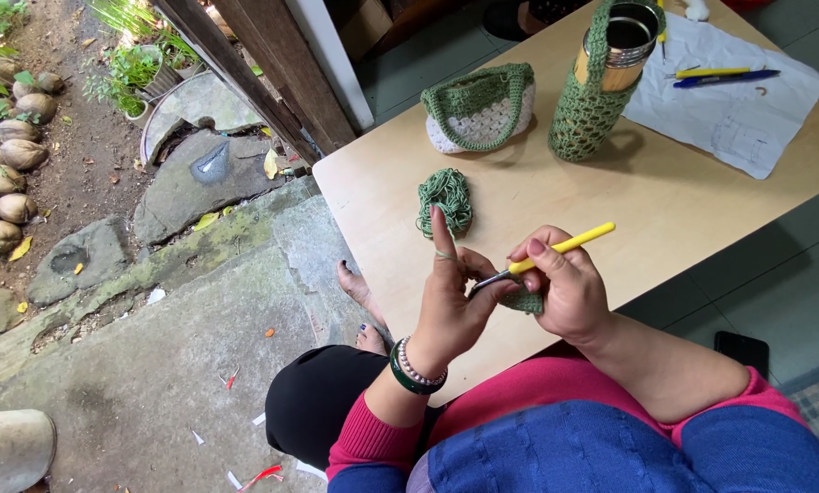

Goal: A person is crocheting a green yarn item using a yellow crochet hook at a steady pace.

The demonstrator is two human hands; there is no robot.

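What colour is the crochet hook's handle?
Yellow: the crochet hook sits in the right hand, clearest in the head view.

Wood table (665, 210) w/ yarn (445, 199), bag (480, 108), paper (738, 100)

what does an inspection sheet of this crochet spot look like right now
surface: pale wooden table, bare in the middle
job's things: yellow-handled crochet hook; small green crocheted piece; loose green yarn bundle
clutter: green-and-white crocheted bag; metal flask in green net sleeve; white paper sheet with pens
grippers: left hand holds yarn, forefinger raised; right hand grips hook
cables: nothing seen
surroundings: stone paving; coconut husks; black phone on floor
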